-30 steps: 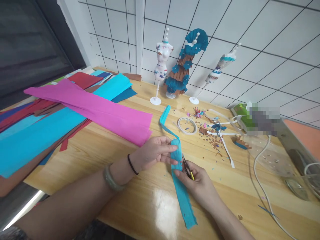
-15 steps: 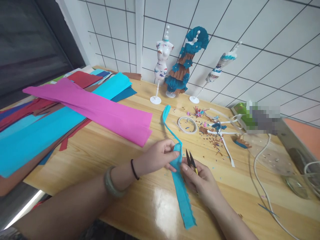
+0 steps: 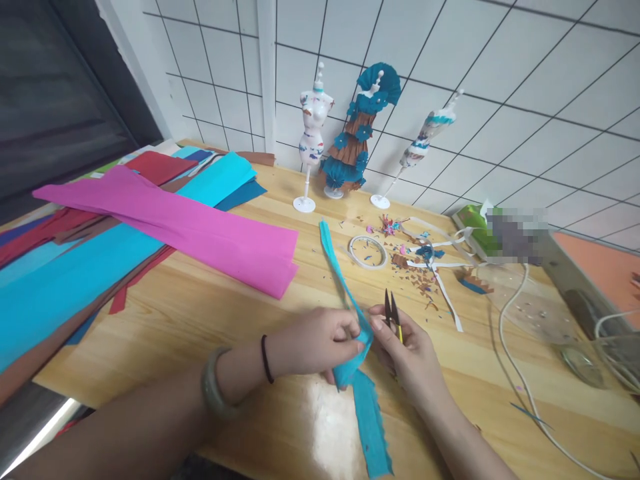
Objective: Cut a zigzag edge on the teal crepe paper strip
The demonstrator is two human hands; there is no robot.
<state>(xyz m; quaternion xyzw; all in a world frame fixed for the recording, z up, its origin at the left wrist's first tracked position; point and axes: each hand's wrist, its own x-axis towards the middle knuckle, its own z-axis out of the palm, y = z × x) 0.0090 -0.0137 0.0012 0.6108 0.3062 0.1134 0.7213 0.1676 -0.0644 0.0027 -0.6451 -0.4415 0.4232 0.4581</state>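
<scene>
A long strip of turquoise crepe paper (image 3: 371, 427) runs from the table's front part up to a narrow curling end near the tape ring. My left hand (image 3: 325, 340) is closed on the strip's middle, where the paper folds over, thumb on top. Beside it, my right hand (image 3: 407, 347) is closed round small black-bladed scissors (image 3: 393, 313) with yellow on the handle, the blades pointing up and slightly parted. Its thumb and forefinger are at the strip's right edge; whether they pinch the paper is hard to tell.
Pink crepe paper (image 3: 215, 233) lies over turquoise sheets (image 3: 80, 280) at left. Behind stand two bare mannequins (image 3: 315, 127) and one in a blue and brown paper dress (image 3: 360, 137). A tape ring (image 3: 368, 252), paper scraps (image 3: 420, 277) and a white cable (image 3: 510, 320) lie at right.
My left hand has moved down, bending the strip's middle into a wider fold. The scissors and my right hand sit slightly further right. The camera view has shifted a little.
</scene>
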